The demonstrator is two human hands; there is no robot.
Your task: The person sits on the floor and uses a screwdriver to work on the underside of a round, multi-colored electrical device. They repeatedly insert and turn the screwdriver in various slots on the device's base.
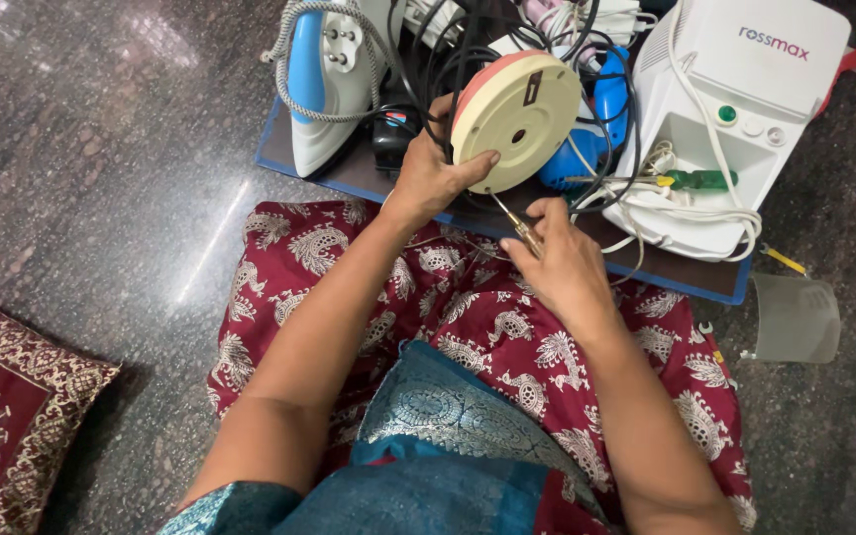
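While left hand [433, 178] grips disc [515, 121] rim, right hand [562, 263] pinches screwdriver [519, 226]; cables [468, 50] crowding

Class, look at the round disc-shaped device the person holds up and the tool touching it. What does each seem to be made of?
Round device: probably moulded plastic, a smooth matt cream face with a pinkish rim. Tool in the right hand: a thin shaft with a metallic glint, likely metal. The left hand steadies the device.
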